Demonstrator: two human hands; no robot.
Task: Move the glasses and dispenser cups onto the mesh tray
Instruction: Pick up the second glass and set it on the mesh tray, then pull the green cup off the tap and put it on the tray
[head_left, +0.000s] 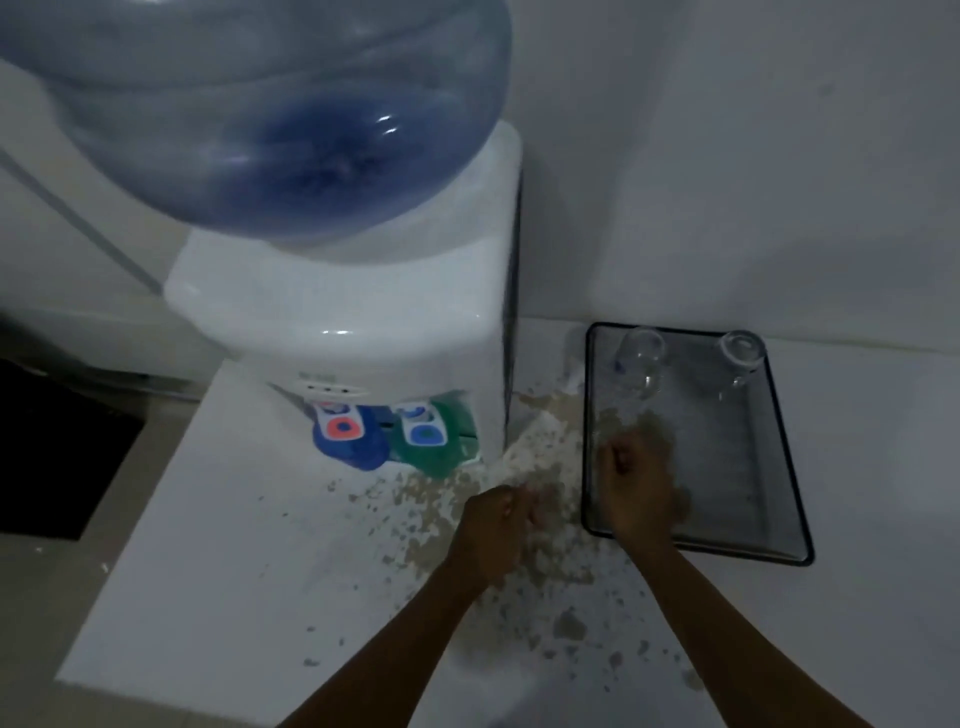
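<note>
Two clear glasses stand on the mesh tray (779, 452), both along its far edge: left glass (640, 358) near the far-left corner, right glass (740, 356) near the far-right corner, well apart from each other. Tray is dark-rimmed, on the counter (218, 571) at its far right, against the wall.

Two cups sit under the taps of the water dispenser (363, 322): blue cup (358, 447) on the left, green cup (441, 447) on the right, touching or nearly so. Tap levers carry coloured marks, one red-orange, one blue; no lettering legible. Small panel on the dispenser front too blurred to read. One large blue water bottle (260, 114) on top.

Left hand (493, 519) loosely curled, holding nothing visible, over the counter just left of the tray. Right hand (636, 483) also curled, over the tray's near-left corner; whether it touches the rim, cannot tell.

Counter surface chipped, brown flecks around both hands.
</note>
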